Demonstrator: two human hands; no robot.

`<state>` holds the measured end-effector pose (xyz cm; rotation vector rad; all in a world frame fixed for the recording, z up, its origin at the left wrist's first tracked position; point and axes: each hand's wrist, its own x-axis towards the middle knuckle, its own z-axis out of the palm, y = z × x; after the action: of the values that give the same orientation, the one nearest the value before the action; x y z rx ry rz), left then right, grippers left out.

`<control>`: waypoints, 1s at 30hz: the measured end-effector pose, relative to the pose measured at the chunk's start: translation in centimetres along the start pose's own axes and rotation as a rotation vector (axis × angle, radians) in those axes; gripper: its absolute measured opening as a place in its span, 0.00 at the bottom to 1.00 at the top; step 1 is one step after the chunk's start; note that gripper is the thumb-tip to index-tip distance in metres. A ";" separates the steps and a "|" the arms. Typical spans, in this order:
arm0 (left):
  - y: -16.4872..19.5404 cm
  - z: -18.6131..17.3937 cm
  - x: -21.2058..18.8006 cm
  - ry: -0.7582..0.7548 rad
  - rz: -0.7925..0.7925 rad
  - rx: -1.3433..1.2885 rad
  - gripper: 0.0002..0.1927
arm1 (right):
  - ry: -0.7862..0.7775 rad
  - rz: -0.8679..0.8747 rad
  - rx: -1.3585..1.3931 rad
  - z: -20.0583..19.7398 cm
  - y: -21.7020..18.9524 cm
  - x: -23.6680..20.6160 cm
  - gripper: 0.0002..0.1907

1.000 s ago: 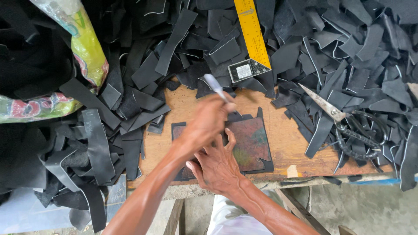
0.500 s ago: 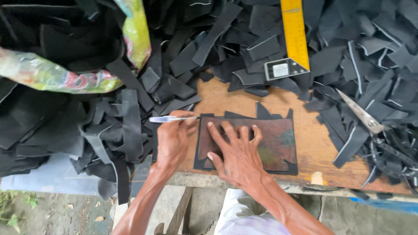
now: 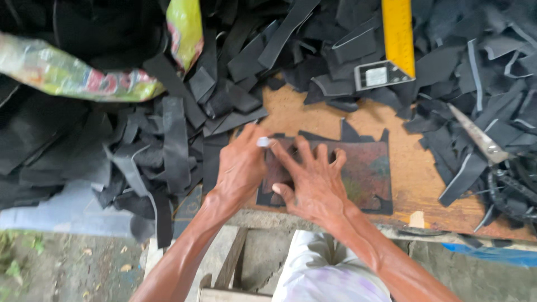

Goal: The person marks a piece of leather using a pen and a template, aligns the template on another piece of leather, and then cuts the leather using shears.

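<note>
A heap of black scraps (image 3: 140, 140) covers the far and left parts of the scene, spilling over a brown counter (image 3: 414, 190) whose bare middle shows near the person. At far left, a colourful printed bag (image 3: 72, 72) lies across the scraps. A yellow ruler (image 3: 398, 33) runs from the far edge towards the counter, ending beside a small grey label block (image 3: 377, 75). At the right, scissors (image 3: 481, 140) lie on the scraps with their blades pointing far-left. On the bare counter sits a dark rusty plate (image 3: 366, 173), laid over a black sheet (image 3: 349, 131) whose jagged edge pokes out on the far side. The right hand (image 3: 313, 179) is spread wide, palm down, fingers fanned across the left part of the plate, pressing it flat. The left hand (image 3: 240, 165) is just beside it, touching the plate's far-left corner, closed around a small pale-tipped pen (image 3: 263, 142) pinched at the fingertips. Below the counter's near edge, 1 pale cloth (image 3: 330, 274) shows between the forearms.
</note>
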<state>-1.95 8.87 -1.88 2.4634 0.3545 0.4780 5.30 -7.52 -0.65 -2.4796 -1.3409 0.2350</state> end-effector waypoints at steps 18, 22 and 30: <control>1.1 -1.8 -8.8 -0.080 -0.141 -0.120 0.08 | 0.003 -0.004 0.015 0.8 0.0 -0.3 0.45; 0.9 -1.6 -8.1 -0.121 -0.193 -0.092 0.06 | -0.024 -0.003 0.015 0.9 0.3 -0.3 0.44; -1.1 0.3 0.6 0.077 0.053 -0.085 0.07 | -0.009 -0.006 0.014 1.0 0.5 -0.1 0.45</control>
<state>-1.46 9.79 -2.63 2.3814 0.2949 0.5988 5.29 -7.68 -1.76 -2.4650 -1.3458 0.2540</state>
